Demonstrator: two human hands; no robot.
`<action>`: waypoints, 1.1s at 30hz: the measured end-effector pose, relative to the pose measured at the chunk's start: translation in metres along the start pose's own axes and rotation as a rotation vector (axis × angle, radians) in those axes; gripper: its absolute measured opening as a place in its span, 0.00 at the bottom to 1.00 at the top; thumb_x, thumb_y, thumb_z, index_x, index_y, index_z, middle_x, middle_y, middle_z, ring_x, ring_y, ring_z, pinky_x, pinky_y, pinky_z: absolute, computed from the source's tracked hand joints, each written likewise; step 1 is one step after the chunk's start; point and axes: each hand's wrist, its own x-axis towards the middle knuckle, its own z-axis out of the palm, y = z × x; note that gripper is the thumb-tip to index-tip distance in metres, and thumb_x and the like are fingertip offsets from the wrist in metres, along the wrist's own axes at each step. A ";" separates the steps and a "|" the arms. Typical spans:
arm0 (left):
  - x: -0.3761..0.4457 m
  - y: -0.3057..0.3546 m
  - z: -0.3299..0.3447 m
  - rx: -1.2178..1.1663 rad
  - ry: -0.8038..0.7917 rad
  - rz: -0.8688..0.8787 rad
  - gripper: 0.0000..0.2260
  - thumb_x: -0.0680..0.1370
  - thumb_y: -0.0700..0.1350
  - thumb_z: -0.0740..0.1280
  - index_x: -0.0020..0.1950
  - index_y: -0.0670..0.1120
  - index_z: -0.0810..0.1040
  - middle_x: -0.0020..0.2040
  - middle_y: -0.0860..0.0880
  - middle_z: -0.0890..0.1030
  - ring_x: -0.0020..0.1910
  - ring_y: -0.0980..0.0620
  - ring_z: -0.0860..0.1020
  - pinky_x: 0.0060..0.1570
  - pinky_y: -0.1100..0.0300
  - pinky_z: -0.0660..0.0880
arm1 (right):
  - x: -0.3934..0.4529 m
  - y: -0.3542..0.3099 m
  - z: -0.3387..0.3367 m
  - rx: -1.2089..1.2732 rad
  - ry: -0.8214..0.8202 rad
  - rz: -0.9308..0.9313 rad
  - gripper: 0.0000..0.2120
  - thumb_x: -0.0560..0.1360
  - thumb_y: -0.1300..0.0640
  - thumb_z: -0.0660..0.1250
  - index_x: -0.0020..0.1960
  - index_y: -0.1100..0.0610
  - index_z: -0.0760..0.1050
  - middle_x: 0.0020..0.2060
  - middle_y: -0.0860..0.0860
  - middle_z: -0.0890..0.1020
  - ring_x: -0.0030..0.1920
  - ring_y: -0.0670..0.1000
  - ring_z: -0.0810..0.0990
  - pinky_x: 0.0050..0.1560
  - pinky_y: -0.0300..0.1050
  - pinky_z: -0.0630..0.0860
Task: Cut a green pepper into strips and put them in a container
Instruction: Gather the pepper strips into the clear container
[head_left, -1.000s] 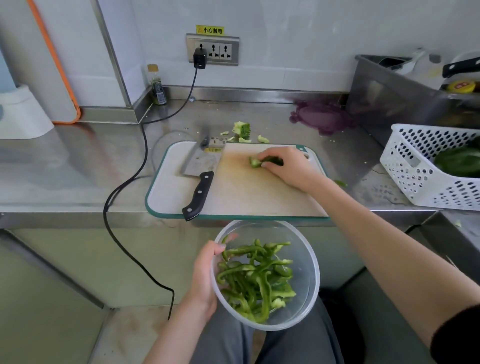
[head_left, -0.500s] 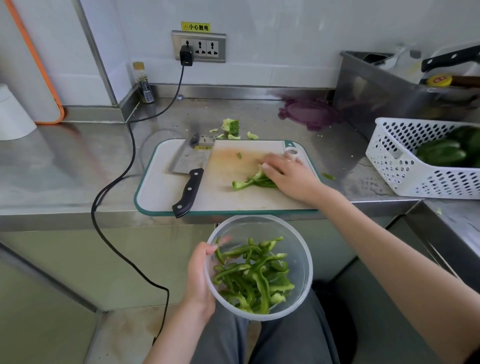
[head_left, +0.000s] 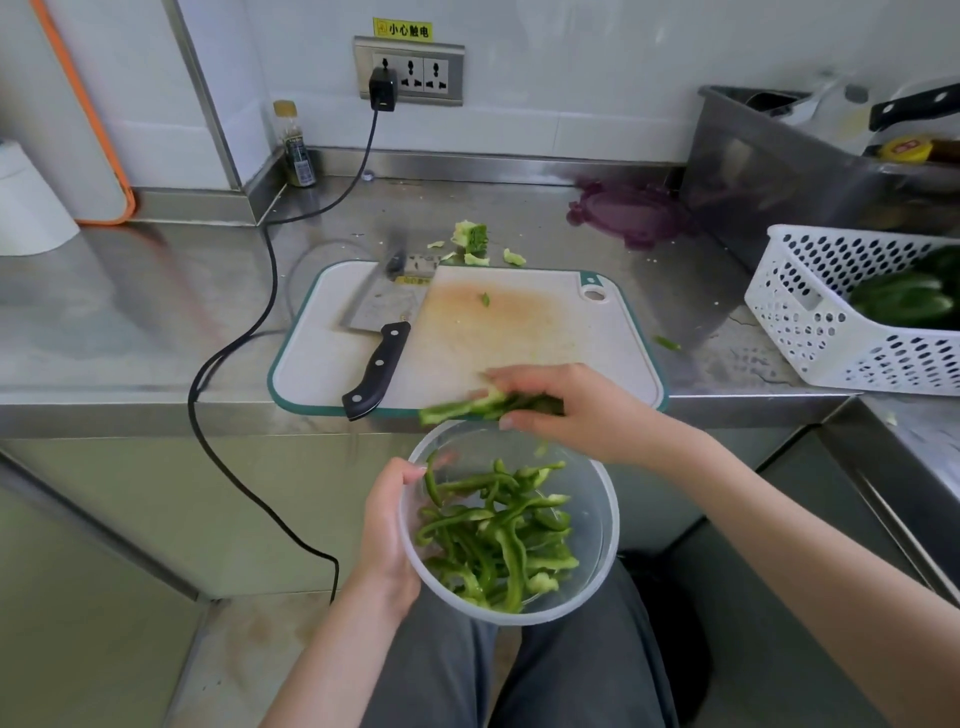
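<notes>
A bunch of green pepper strips (head_left: 483, 405) is sitting in the right hand (head_left: 571, 410), at the near edge of the cutting board (head_left: 519, 343) and just above the far rim of the clear container (head_left: 597, 519). The strips are long, thin and glossy, paler on the cut sides, their tips sticking out toward 9 o'clock and blurred. The right hand's fingers are curling over the bunch and the thumb is closing under it, pinching it.

More cut strips (head_left: 493, 530) are lying tangled in the container, bright green, curved, some showing light inner flesh. The left hand (head_left: 387, 540) is gripping the container's rim at 9 o'clock, thumb hooked over the edge, fingers beneath the wall.

On the board, a cleaver (head_left: 382, 332) is lying toward 10 o'clock, black handle pointing near. Beyond the board at 12 o'clock, pepper scraps (head_left: 472, 239) are resting on the steel counter (head_left: 130, 312). At 2 o'clock a white perforated basket (head_left: 831, 332) is holding whole green peppers (head_left: 904, 301).
</notes>
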 end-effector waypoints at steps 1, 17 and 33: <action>0.000 0.001 0.000 -0.011 -0.027 0.008 0.25 0.63 0.52 0.64 0.55 0.40 0.77 0.52 0.35 0.78 0.52 0.36 0.75 0.62 0.35 0.65 | -0.005 -0.003 0.003 0.019 -0.016 -0.032 0.14 0.75 0.58 0.69 0.60 0.54 0.79 0.64 0.48 0.76 0.66 0.43 0.71 0.68 0.38 0.66; -0.009 0.009 0.009 0.032 -0.011 -0.010 0.28 0.65 0.51 0.61 0.61 0.38 0.76 0.50 0.35 0.80 0.48 0.38 0.79 0.54 0.42 0.73 | -0.030 -0.006 0.013 0.048 0.223 0.025 0.14 0.79 0.59 0.62 0.63 0.51 0.75 0.65 0.45 0.75 0.70 0.40 0.65 0.72 0.40 0.61; -0.019 0.002 -0.005 0.058 -0.015 0.026 0.30 0.64 0.47 0.57 0.65 0.42 0.73 0.53 0.36 0.80 0.50 0.38 0.79 0.52 0.44 0.75 | -0.082 -0.002 0.038 0.005 0.363 -0.003 0.12 0.73 0.52 0.67 0.56 0.46 0.78 0.46 0.40 0.78 0.51 0.42 0.75 0.56 0.38 0.70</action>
